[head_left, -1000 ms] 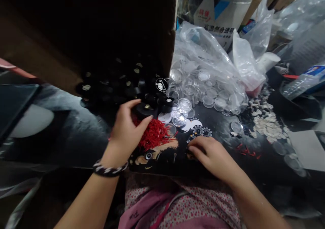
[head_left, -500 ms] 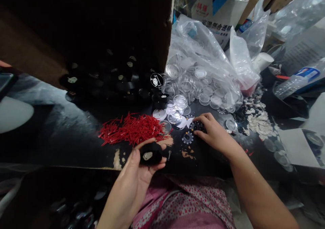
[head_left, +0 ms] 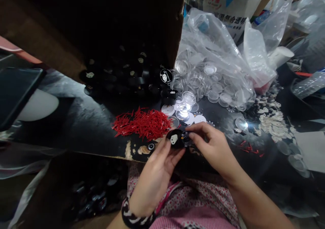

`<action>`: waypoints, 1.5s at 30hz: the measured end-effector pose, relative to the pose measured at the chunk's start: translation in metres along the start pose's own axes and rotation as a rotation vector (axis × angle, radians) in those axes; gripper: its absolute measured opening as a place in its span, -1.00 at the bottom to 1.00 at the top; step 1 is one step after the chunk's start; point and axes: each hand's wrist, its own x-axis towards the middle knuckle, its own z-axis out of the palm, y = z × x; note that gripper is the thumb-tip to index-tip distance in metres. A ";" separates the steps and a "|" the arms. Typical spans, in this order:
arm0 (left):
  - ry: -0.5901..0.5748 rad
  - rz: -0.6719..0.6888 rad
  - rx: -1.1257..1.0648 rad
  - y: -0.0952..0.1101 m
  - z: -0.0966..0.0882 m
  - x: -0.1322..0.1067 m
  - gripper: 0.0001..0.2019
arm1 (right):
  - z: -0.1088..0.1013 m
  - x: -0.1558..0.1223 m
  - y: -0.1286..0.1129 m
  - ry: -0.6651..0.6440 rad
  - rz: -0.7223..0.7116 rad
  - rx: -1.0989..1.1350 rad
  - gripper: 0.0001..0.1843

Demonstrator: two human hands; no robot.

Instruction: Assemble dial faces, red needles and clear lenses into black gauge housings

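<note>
My left hand grips a round black case with a small pale plate in its middle. Between the thumb and fingers of my right hand is a black dial with white markings, held against the right side of the case; whether they touch I cannot tell. Just behind both hands lie white discs and clear round covers. A heap of thin red plastic pointers spreads to the left, beyond my left hand. A small ring-shaped part lies near the table edge.
A large cardboard box with black round cases stands at the back left. Behind my hands, a plastic bag spills clear covers. Pale small plates are heaped on the right. A phone-like dark screen stands far left.
My right hand has lifted a dial from the table and brought it left to the black case. My left hand has moved right and slightly up with the case. The view has shifted left.
</note>
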 end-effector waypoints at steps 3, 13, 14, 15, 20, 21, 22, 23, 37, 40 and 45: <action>-0.014 0.017 0.066 -0.005 0.000 -0.003 -0.83 | 0.008 0.001 -0.006 -0.015 -0.061 -0.095 -0.90; -0.140 0.086 0.350 -0.009 -0.014 0.000 -0.65 | 0.005 0.002 -0.002 -0.115 0.100 -0.133 -0.87; -0.139 0.083 0.366 -0.009 -0.014 0.000 -0.64 | 0.006 0.000 -0.001 -0.139 0.120 -0.108 -0.86; -0.129 0.081 0.384 -0.009 -0.015 -0.001 -0.63 | 0.006 -0.003 0.000 -0.166 0.137 -0.079 -0.87; -0.074 0.108 0.517 -0.006 -0.028 -0.004 -0.67 | 0.007 -0.013 -0.001 -0.290 0.113 -0.006 -0.80; -0.064 0.114 0.524 -0.004 -0.032 -0.005 -0.67 | 0.006 -0.011 0.000 -0.325 0.084 -0.015 -0.80; -0.052 0.116 0.515 -0.003 -0.036 -0.005 -0.67 | 0.005 -0.006 0.000 -0.347 0.047 -0.056 -0.81; -0.035 0.116 0.494 -0.001 -0.039 -0.006 -0.66 | 0.004 0.001 0.002 -0.347 0.002 -0.143 -0.82; 0.069 0.194 0.027 0.004 -0.021 -0.002 -0.80 | 0.020 0.043 0.009 -0.311 -0.296 -1.031 -0.83; 0.047 0.198 0.019 0.003 -0.017 0.003 -0.78 | 0.017 0.036 0.011 -0.305 -0.247 -0.929 -0.85; 0.063 0.271 0.025 0.007 -0.017 0.004 -0.77 | 0.007 0.030 0.013 -0.239 -0.153 -0.860 -0.91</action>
